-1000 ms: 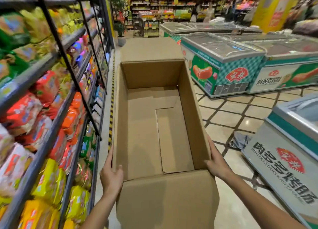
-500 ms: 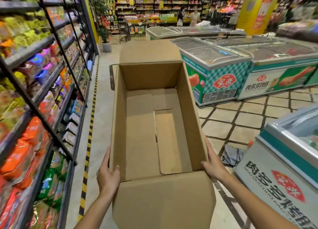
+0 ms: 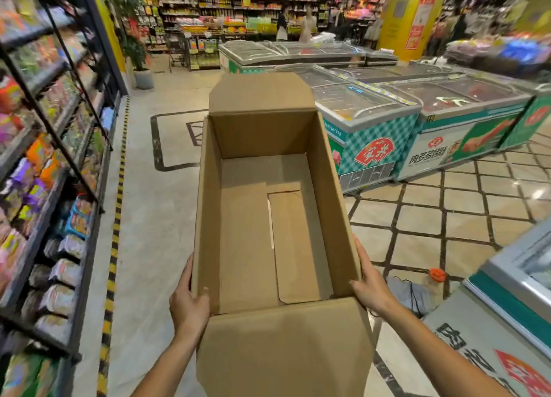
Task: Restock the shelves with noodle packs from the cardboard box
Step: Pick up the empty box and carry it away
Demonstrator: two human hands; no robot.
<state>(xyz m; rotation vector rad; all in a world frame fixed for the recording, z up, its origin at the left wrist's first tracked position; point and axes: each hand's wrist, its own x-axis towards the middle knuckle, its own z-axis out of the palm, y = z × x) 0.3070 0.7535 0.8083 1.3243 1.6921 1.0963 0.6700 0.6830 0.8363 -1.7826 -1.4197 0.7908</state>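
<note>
At 9 o'clock, tall black metal shelves (image 3: 53,164) carry rows of coloured noodle packs (image 3: 38,155), blurred in this view. Left hand (image 3: 188,302) grips the near-left wall of the open brown cardboard box (image 3: 268,217): thumb hooked over the rim to the inside, fingers (image 3: 186,274) flat along the outer face. Box is at centre, held off the tiled floor (image 3: 143,217), long axis running 6 to 12 o'clock, flaps folded out at both ends; nothing visible inside, only the bottom flaps. Right hand (image 3: 368,286) mirrors the grip on the near-right wall, thumb inside, fingers outside. Judgement: load looks very light; walls stiff along the creases but likely to bow if squeezed mid-panel. Best hold is at the rim near the corners, as now, or under the base. Green-and-white chest freezers (image 3: 372,122) stand from 1 to 4 o'clock.
</note>
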